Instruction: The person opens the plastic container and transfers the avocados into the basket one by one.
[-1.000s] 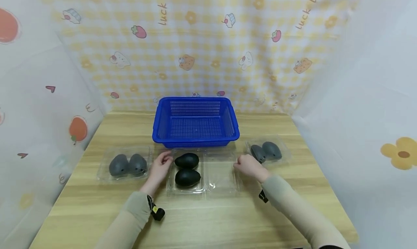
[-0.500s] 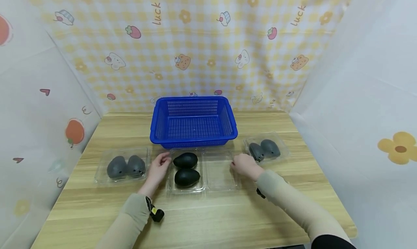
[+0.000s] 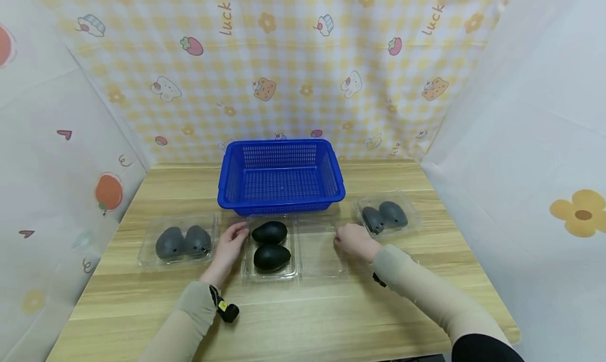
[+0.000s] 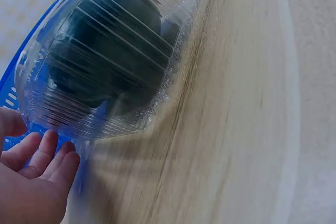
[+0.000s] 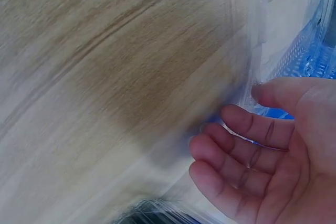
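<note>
Between the hands lies an opened clear plastic clamshell container [image 3: 270, 278]. Two dark green avocados, the far one [image 3: 270, 232] and the near one [image 3: 272, 258], sit in its left half. Its see-through lid [image 3: 322, 251] lies folded out flat to the right. My left hand [image 3: 229, 246] is at the container's left side, fingertips right at the rim; in the left wrist view those fingers [image 4: 44, 153] are relaxed and slightly bent. At the lid's right edge, my right hand [image 3: 357, 241] has its thumb [image 5: 275, 93] and forefinger pinching the plastic edge, the other fingers curled.
A blue mesh basket [image 3: 282, 200] stands behind the container, with nothing inside. Closed clear boxes with dark fruit flank the hands, one on the left [image 3: 151, 254] and one on the right [image 3: 412, 214]. A patterned cloth [image 3: 293, 62] hangs at the back of the wooden table [image 3: 284, 320].
The view has shifted slightly. My right hand has edged a little left along with the lid's edge; my left hand stays at the container's left side.
</note>
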Tool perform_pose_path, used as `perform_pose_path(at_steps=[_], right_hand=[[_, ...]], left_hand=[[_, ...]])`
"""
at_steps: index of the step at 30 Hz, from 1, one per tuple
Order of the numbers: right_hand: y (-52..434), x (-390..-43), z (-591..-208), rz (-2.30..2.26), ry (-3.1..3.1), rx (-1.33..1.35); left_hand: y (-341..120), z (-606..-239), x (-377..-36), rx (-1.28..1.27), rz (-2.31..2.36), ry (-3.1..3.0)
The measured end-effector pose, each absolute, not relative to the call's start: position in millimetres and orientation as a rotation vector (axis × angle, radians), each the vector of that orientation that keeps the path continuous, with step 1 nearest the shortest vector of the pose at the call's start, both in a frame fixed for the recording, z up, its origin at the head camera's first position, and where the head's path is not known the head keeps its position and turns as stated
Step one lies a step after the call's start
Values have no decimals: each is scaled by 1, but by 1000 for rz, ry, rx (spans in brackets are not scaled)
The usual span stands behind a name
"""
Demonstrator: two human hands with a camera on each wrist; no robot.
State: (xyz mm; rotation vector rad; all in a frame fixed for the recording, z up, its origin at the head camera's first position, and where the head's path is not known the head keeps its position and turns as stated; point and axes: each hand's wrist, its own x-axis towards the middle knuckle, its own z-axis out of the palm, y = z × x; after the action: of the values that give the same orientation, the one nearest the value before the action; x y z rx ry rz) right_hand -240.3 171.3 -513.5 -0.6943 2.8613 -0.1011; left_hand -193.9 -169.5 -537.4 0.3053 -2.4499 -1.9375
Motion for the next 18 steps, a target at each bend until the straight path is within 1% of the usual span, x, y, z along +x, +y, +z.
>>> perform_pose_path(at_steps=[8, 13, 18], right_hand=[[170, -240, -508, -138, 2880, -695], [166, -239, -496, -161, 2869, -663], [159, -236, -480, -195, 2834, -714]], left_hand=[[-170, -535, -189, 372, -2146, -2367], [-169, -532, -184, 344, -2204, -2350], [-171, -531, -179, 336, -2233, -2367]])
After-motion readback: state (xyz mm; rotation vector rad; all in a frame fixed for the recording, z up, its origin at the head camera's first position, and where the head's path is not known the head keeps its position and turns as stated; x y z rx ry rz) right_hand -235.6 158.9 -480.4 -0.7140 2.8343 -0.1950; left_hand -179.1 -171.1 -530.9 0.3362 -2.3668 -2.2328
